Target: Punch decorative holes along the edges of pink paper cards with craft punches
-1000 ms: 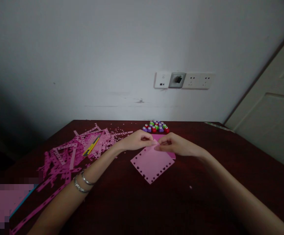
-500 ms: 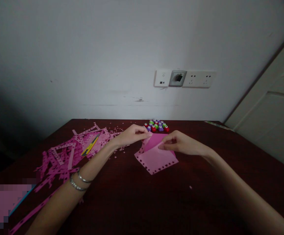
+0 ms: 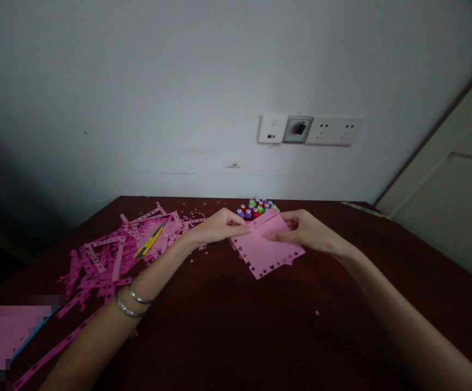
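Between my two hands is a light pink sheet of paper (image 3: 266,247), tilted, with small dark heart-shaped holes along its lower edges. My left hand (image 3: 227,225) pinches it at its upper left edge, thumb and fingers closed. On the other side, my right hand (image 3: 301,231) grips it with the thumb in front and the fingers behind. More pink paper peeks out behind the sheet. Just beyond the paper stand several small red, green and purple punches (image 3: 259,207), partly covered by it.
Left of my hands lies a heap of punched pink paper strips (image 3: 105,255), with a yellow cutter knife (image 3: 150,240) on top. Tiny paper bits are scattered near it. A ruler-like strip (image 3: 366,209) lies at the back right. Sockets (image 3: 333,131) are on the wall behind the dark table (image 3: 236,336).
The light pink sheet has swung up to the right over the darker pink paper, which is now mostly hidden. My right hand has risen slightly; my left hand stays nearly in place.
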Demonstrator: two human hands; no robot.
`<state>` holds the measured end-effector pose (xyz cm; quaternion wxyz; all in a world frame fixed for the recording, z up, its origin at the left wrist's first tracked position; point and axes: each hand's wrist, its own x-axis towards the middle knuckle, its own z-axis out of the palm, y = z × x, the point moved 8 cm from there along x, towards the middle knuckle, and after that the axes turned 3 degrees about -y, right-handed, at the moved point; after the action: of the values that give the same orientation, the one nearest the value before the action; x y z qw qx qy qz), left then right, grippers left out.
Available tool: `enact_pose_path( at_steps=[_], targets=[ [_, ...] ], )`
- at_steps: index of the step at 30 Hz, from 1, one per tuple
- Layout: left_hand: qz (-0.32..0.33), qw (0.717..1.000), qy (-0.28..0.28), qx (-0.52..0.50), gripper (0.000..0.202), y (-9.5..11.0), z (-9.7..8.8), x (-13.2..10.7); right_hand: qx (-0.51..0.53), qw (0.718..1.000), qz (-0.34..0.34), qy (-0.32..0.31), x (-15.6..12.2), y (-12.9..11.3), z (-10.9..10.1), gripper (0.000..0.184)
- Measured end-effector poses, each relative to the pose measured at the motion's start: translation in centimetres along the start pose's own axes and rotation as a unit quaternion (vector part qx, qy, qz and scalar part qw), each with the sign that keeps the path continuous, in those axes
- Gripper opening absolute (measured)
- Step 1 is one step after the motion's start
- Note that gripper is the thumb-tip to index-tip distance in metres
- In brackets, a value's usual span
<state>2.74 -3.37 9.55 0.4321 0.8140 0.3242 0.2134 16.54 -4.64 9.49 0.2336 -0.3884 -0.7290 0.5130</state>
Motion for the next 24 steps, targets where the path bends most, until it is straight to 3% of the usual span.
enact_pose_path(
  at_steps=[8, 17, 24],
  targets=[
    [-0.076, 0.991, 0.035, -0.107, 0.035, -1.2, -0.6, 0.0, -0.053, 0.998, 0.017, 0.035, 0.2, 0.7, -0.7, 0.031],
    [-0.1, 0.983, 0.063, -0.143, 0.036, -2.3, -1.2, 0.1, -0.048, 0.994, 0.033, 0.093, 0.2, 1.3, -2.1, 0.026],
    [-0.104, 0.982, 0.027, -0.154, 0.029, -2.3, -0.4, 0.2, -0.074, 0.987, 0.032, 0.138, 0.0, 0.9, -2.5, 0.025]
  ],
)
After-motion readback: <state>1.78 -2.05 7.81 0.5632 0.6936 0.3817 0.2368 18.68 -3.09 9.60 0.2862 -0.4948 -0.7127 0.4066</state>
